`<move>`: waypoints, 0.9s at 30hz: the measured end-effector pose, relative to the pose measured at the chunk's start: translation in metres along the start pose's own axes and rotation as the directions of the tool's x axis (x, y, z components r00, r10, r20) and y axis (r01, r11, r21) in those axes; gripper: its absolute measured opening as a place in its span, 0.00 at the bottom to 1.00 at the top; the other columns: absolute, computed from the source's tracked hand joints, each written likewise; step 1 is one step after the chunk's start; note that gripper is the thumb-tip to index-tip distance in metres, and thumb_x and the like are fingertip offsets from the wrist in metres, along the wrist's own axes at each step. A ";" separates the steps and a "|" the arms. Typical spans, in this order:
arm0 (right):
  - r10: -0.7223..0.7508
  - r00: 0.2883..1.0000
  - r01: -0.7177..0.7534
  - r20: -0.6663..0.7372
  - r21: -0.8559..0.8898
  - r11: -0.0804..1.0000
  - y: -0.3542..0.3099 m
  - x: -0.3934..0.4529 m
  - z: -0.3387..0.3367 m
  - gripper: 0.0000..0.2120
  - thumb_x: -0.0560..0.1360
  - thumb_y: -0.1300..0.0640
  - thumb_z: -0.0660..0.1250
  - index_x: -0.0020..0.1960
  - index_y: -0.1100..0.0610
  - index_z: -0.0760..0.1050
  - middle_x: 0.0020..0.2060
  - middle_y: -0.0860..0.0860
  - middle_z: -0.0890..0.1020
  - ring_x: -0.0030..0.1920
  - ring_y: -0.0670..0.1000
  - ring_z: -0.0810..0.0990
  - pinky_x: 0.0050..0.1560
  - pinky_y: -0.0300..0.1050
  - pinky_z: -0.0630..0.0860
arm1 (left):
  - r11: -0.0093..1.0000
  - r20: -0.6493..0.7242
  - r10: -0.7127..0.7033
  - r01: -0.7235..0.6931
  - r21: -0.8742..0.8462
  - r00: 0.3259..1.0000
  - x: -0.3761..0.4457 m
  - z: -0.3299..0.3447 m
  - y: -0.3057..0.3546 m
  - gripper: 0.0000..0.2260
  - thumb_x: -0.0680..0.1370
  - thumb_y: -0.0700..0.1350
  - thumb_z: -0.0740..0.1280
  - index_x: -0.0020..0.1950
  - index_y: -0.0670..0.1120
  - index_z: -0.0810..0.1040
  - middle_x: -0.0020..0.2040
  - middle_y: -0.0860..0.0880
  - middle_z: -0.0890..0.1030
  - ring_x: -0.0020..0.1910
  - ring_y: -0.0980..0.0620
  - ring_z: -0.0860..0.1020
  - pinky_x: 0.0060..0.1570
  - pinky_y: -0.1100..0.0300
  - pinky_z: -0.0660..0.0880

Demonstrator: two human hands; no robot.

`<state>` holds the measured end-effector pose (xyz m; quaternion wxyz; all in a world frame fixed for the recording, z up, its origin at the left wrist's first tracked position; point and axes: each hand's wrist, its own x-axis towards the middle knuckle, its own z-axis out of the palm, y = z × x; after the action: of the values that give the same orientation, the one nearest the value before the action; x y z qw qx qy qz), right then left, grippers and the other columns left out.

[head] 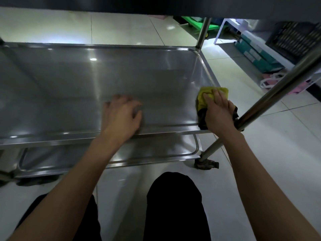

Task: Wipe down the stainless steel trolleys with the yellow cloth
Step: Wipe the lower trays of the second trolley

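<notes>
Wiping the shelf's (107, 79) right near corner, the right hand (218, 110) presses the cloth (207, 97) flat-fingered while the left hand (121, 114) rests open; next, a sweep leftward seems due.

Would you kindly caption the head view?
Right hand presses yellow cloth into trolley shelf corner; left hand braces.
</notes>
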<state>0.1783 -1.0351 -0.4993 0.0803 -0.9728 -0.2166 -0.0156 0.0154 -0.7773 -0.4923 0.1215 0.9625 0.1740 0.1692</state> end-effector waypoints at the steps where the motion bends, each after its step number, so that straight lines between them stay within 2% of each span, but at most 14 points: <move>1: -0.001 1.000 0.001 0.005 -0.003 1.000 -0.006 0.002 0.003 0.33 0.75 0.66 0.58 0.78 0.48 0.59 0.81 0.52 0.45 0.80 0.54 0.40 0.78 0.57 0.46 | 0.997 -0.036 -0.066 0.068 0.048 0.997 -0.003 -0.006 -0.017 0.10 0.75 0.49 0.68 0.55 0.51 0.83 0.58 0.47 0.80 0.60 0.41 0.74 0.56 0.45 0.71; 5: -0.043 0.999 0.043 -0.003 0.003 0.999 -0.046 0.012 0.014 0.31 0.77 0.64 0.60 0.77 0.44 0.62 0.81 0.52 0.48 0.80 0.55 0.43 0.76 0.59 0.49 | 0.966 -0.008 -0.233 0.233 0.114 0.972 -0.018 -0.018 -0.062 0.11 0.76 0.51 0.67 0.56 0.52 0.82 0.59 0.46 0.79 0.59 0.40 0.74 0.57 0.42 0.71; 9: -0.134 0.991 0.135 -0.024 0.022 0.991 -0.107 0.026 0.031 0.31 0.77 0.64 0.60 0.77 0.44 0.63 0.81 0.53 0.49 0.80 0.57 0.46 0.75 0.63 0.51 | 0.981 -0.011 -0.176 0.176 0.078 0.984 -0.024 -0.020 -0.077 0.10 0.77 0.51 0.68 0.54 0.49 0.82 0.55 0.46 0.81 0.53 0.40 0.78 0.51 0.48 0.75; 13: -0.261 0.964 0.260 0.043 0.027 0.965 -0.186 0.042 0.054 0.33 0.77 0.61 0.62 0.79 0.45 0.57 0.81 0.53 0.43 0.80 0.57 0.40 0.74 0.66 0.47 | 0.982 -0.023 -0.186 0.187 0.037 0.982 -0.026 -0.029 -0.103 0.10 0.77 0.52 0.68 0.56 0.51 0.82 0.54 0.48 0.83 0.51 0.42 0.80 0.45 0.54 0.74; 15: -0.351 0.934 0.347 0.068 0.060 0.936 -0.232 0.047 0.062 0.33 0.77 0.60 0.62 0.79 0.45 0.55 0.81 0.53 0.41 0.79 0.57 0.38 0.74 0.66 0.45 | 0.984 -0.012 -0.174 0.175 0.024 0.985 -0.028 -0.033 -0.112 0.09 0.77 0.52 0.68 0.57 0.54 0.81 0.56 0.50 0.83 0.53 0.43 0.80 0.45 0.55 0.73; 19: -0.538 0.837 0.528 0.096 0.114 0.841 -0.302 0.055 0.069 0.31 0.78 0.57 0.61 0.78 0.44 0.58 0.81 0.54 0.45 0.80 0.57 0.41 0.74 0.66 0.48 | 0.988 0.038 -0.156 0.155 0.018 0.987 -0.031 -0.032 -0.121 0.10 0.78 0.49 0.65 0.58 0.51 0.80 0.57 0.50 0.81 0.57 0.45 0.76 0.48 0.55 0.69; 22: -0.576 0.813 0.567 0.089 0.110 0.817 -0.315 0.056 0.070 0.29 0.79 0.55 0.60 0.78 0.43 0.59 0.81 0.53 0.47 0.80 0.56 0.43 0.75 0.64 0.49 | 0.985 0.054 -0.170 0.170 0.012 0.984 -0.031 -0.034 -0.126 0.11 0.78 0.47 0.65 0.59 0.48 0.80 0.58 0.49 0.80 0.58 0.44 0.75 0.53 0.52 0.70; 27: -0.551 0.834 0.543 0.022 0.139 0.828 -0.311 0.053 0.072 0.27 0.80 0.54 0.59 0.78 0.43 0.60 0.81 0.51 0.49 0.80 0.54 0.46 0.75 0.58 0.50 | 0.982 0.055 -0.186 0.187 -0.007 0.981 -0.033 -0.036 -0.130 0.13 0.79 0.47 0.65 0.62 0.48 0.79 0.60 0.49 0.79 0.60 0.44 0.74 0.58 0.50 0.71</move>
<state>0.0945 -0.7234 -0.5200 0.1275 -0.8631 -0.4887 0.0059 -0.0651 -0.6647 -0.5065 0.1471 0.9453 0.2593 0.1322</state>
